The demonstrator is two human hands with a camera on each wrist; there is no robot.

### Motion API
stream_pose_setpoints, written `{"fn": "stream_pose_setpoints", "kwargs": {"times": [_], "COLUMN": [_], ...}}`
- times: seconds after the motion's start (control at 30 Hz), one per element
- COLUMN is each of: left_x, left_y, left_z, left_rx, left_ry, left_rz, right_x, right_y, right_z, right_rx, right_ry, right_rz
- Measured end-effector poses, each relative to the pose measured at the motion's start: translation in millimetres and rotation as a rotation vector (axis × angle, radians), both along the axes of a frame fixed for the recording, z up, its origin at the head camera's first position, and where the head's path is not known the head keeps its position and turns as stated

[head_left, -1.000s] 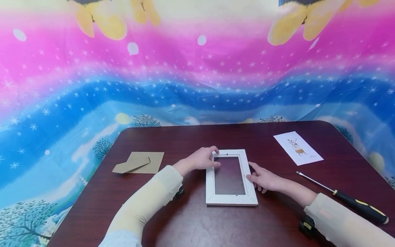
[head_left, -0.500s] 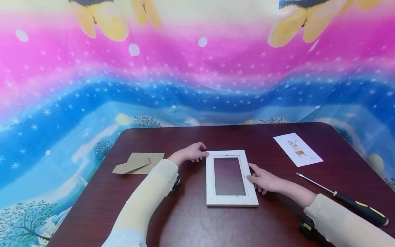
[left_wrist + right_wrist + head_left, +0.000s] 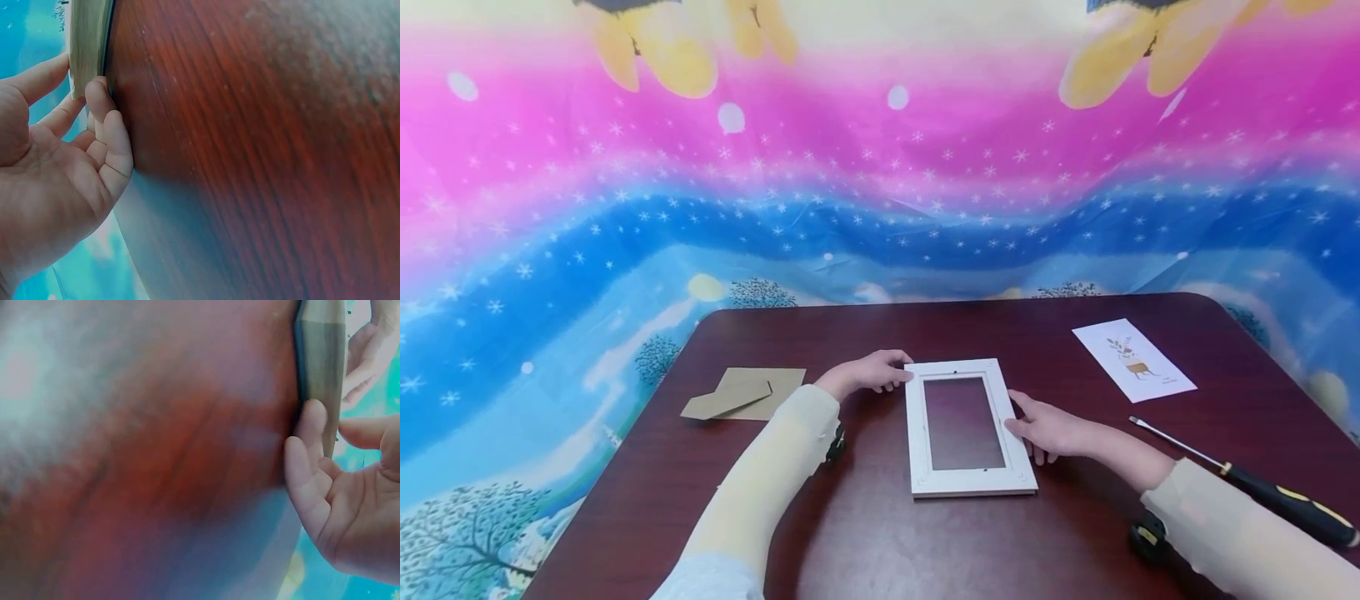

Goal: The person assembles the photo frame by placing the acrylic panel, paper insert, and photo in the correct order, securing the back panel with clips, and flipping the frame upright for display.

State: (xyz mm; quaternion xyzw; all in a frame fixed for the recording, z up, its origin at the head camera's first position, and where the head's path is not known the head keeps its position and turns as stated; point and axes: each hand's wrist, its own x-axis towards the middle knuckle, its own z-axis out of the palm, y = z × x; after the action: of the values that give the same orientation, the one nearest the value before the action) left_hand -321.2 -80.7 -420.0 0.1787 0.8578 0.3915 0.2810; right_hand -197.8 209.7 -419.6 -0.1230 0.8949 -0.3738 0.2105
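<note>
A white picture frame (image 3: 921,442) lies on the dark table, its opening showing a hazy, dark surface. Small black dots mark its inner short edges. At its far left corner my left hand (image 3: 880,370) grips the edge, thumb on the upper face and fingers along the side and end. My right hand (image 3: 1051,427) holds the right edge, thumb on top and fingers against the side. Both wrist views show the frame's wood-coloured side, with the left hand (image 3: 59,162) at one end and the right hand (image 3: 350,494) along it.
To the left lies a brown backing board (image 3: 786,387) with a fold-out stand. A white card (image 3: 1131,358) with a printed deer-like animal rests at the back right. Nearer on the right is a screwdriver (image 3: 1285,500) with a black and yellow handle. A colourful backdrop (image 3: 880,167) hangs behind the table (image 3: 865,533).
My left hand has moved off the frame's upper face to the outside of its far left corner and now grips there. The right hand has stayed on the right edge. The view has shifted slightly.
</note>
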Motion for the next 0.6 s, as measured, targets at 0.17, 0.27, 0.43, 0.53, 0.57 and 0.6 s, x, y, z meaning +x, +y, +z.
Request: {"fn": "stream_pose_setpoints", "kwargs": {"times": [0.17, 0.27, 0.43, 0.53, 0.57, 0.6], "left_x": [-1.1, 0.8, 0.7, 0.7, 0.7, 0.7], "left_y": [-3.3, -3.7, -4.0, -3.4, -3.0, -2.6], "left_z": [-0.5, 1.1, 0.2, 0.6, 1.1, 1.6], "left_rx": [0.001, -0.008, -0.027, -0.027, -0.024, -0.024], "left_ry": [-0.006, 0.005, 0.025, 0.027, 0.028, 0.029], "left_rz": [0.014, 0.034, 0.039, 0.04, 0.041, 0.042], "right_x": [-8.5, -17.0, -33.2, -45.1, -48.8, -52.1], "right_y": [11.1, 26.9, 68.0, 100.4, 111.7, 122.7], "right_z": [7.5, 15.0, 31.6, 39.9, 41.6, 42.8], "right_rx": [-0.005, -0.019, 0.025, 0.16, 0.213, 0.264], "right_ry": [-0.014, 0.045, 0.222, 0.309, 0.326, 0.334], "right_rz": [-0.009, -0.028, -0.083, -0.129, -0.147, -0.165]}}
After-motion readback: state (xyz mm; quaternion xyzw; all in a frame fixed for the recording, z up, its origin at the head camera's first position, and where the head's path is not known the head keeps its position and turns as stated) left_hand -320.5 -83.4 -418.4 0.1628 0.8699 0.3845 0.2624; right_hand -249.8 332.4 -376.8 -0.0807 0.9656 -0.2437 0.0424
